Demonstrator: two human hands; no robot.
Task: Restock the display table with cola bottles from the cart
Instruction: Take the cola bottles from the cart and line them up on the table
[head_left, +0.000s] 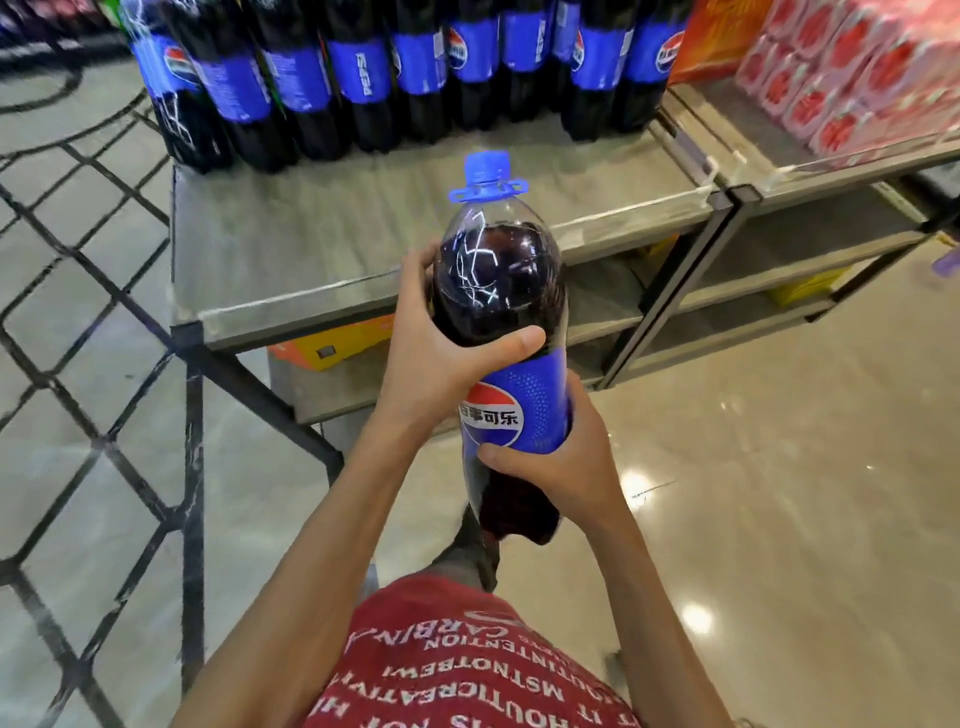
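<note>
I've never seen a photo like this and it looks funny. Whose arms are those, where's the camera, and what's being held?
The camera sits on a person's head and looks down, so you see their own arms. There is no machine. Their left hand grips the dark upper part of a big cola bottle, and their right hand grips it lower, at the blue label. The bottle is in the air, not yet set down. Ahead is a grey display table with a row of bottles along its back. Pink cartons sit on the next table.
</note>
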